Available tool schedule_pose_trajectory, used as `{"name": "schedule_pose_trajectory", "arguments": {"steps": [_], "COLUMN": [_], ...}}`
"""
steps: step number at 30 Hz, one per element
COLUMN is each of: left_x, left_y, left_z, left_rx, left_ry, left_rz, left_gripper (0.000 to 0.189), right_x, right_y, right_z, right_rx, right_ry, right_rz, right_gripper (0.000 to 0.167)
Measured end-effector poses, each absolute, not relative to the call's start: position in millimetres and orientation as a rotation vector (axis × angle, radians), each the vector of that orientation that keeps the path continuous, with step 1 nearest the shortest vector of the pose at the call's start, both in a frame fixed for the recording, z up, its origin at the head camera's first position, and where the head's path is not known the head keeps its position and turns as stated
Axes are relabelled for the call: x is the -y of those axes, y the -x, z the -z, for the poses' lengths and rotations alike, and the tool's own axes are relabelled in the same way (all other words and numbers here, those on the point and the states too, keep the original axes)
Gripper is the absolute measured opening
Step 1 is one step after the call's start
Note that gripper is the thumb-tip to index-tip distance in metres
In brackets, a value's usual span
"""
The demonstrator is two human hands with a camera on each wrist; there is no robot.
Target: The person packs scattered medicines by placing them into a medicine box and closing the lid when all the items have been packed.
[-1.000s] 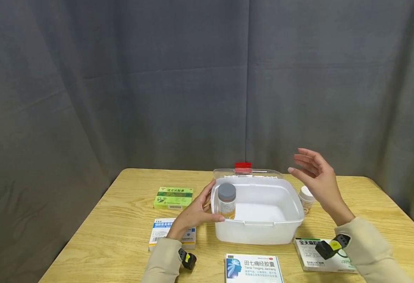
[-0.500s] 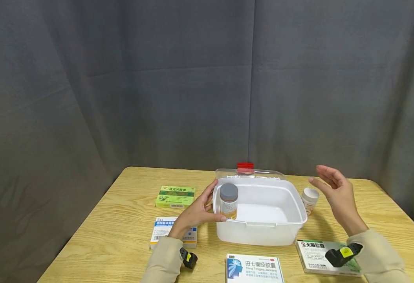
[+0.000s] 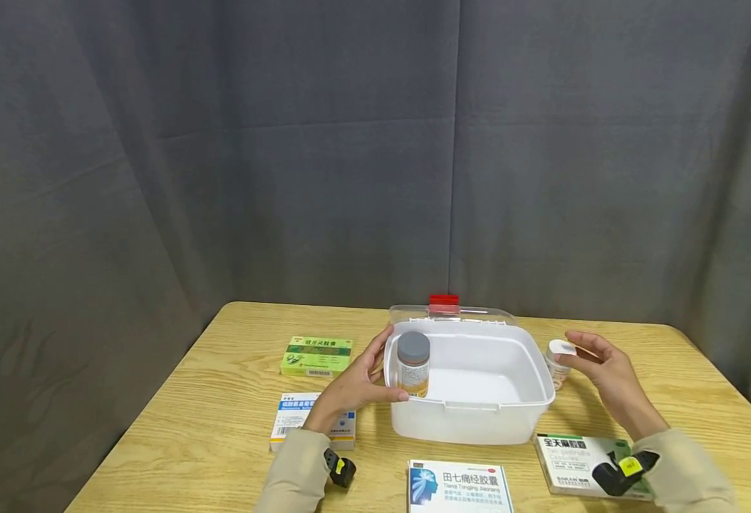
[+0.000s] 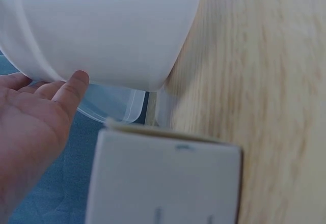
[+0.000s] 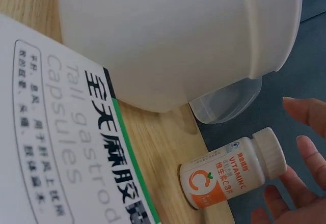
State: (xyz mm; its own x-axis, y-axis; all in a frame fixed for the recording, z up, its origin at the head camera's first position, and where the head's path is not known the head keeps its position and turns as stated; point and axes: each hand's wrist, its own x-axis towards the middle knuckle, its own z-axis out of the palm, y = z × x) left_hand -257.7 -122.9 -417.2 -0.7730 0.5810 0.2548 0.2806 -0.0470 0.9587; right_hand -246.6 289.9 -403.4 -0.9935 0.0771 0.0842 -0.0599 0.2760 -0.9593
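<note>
A white plastic storage box (image 3: 472, 420) stands mid-table with its clear lid (image 3: 478, 313) folded back. My left hand (image 3: 359, 388) holds the box's left end, thumb at the front rim and fingers along the outer wall. Inside the box at the left stands a grey-capped bottle (image 3: 413, 363). To the right of the box, a white vitamin C bottle (image 5: 229, 170) stands upright on the table. My right hand (image 3: 609, 370) is at its white cap, thumb and fingers spread on either side. Whether a finger touches the cap I cannot tell.
A green medicine box (image 3: 316, 356) and a blue-white box (image 3: 298, 417) lie to the left. In front lies a white-blue box (image 3: 459, 488). A white-green capsule box (image 3: 581, 463) lies below my right forearm. Behind the table hangs a grey curtain (image 3: 350, 178).
My right hand has moved right and then down, from above the storage box's right rim to the vitamin C bottle's cap. The left hand keeps its place on the box.
</note>
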Motion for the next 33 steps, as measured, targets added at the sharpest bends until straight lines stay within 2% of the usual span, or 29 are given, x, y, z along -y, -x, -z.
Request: {"name": "schedule_pose_trajectory", "arguments": {"steps": [10, 18, 33], "left_x": [123, 123, 124], "left_y": [258, 257, 259], "left_z": [416, 417, 418], "left_rx": [-2.010, -1.983, -1.967], "left_ry": [-0.922, -0.928, -0.955], "left_rz": [-1.899, -1.910, -1.910], "left_gripper": [0.112, 0.111, 0.114], "right_x": [-296, -292, -288], "right_y": [250, 255, 256], "right_z": [409, 418, 421], "right_rx": [2.443, 2.472, 2.411], "right_ry": [0.047, 0.114, 0.187], "right_rz": [-1.809, -1.772, -1.715], "right_gripper": [0.047, 0.058, 0.055]}}
